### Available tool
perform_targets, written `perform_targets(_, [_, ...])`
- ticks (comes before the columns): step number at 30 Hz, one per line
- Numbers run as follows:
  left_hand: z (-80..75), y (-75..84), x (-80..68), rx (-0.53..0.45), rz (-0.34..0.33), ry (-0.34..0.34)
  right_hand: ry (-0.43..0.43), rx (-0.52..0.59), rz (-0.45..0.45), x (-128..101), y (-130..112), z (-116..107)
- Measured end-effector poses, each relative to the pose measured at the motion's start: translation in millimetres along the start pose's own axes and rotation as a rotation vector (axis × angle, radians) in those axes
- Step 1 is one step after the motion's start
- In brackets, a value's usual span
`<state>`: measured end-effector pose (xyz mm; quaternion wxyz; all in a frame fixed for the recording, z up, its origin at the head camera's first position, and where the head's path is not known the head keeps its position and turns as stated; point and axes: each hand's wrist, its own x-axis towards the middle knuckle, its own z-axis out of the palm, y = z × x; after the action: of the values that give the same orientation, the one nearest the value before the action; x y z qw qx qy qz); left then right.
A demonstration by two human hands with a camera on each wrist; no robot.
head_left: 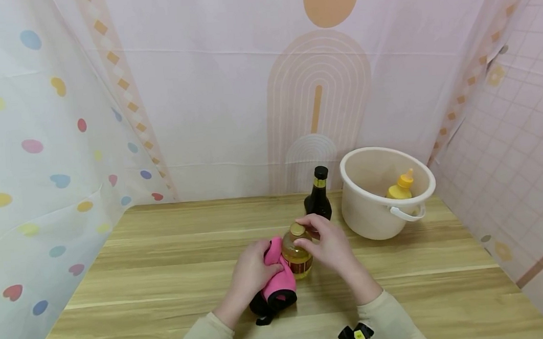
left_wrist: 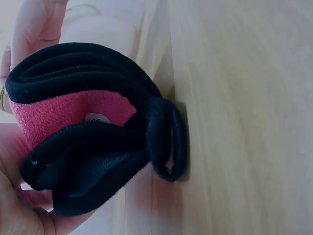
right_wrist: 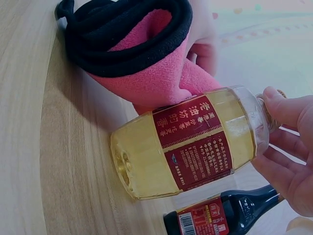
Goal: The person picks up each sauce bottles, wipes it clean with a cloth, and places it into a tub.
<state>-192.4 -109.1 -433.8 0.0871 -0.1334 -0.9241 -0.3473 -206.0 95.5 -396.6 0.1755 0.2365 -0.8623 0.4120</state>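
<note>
Now | left hand (head_left: 251, 273) grips pink cloth (head_left: 277, 276) | right hand (head_left: 328, 243) pinches oil bottle (head_left: 297, 255) by its neck

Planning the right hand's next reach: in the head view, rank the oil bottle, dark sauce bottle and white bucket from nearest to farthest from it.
1. Oil bottle: the right hand grips its top.
2. Dark sauce bottle: just behind the hand.
3. White bucket: farther right, holding a yellow squeeze bottle.

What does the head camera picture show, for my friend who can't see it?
Two hands on a wooden table: the right hand grips an oil bottle's cap while the left hand presses a pink cloth against it. Behind stand a dark bottle and a white bucket.
</note>
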Motion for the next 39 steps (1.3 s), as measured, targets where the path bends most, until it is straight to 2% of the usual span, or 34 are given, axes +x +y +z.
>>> perform_targets(15, [1.2,-4.0,15.9,0.075,0.013,-0.133,-0.007,0.023,0.024,0,1,-1])
perform_targets(19, [1.1,-2.0,18.6,0.152,0.03,-0.138,-0.01,0.025,0.026,0,1,-1])
perform_targets(24, [1.7,0.3,19.4,0.214,0.011,-0.144,-0.015,0.032,0.034,0,1,-1])
perform_targets(39, [1.4,-3.8,19.1,0.174,-0.003,-0.144,-0.033,0.037,0.018,1,1,-1])
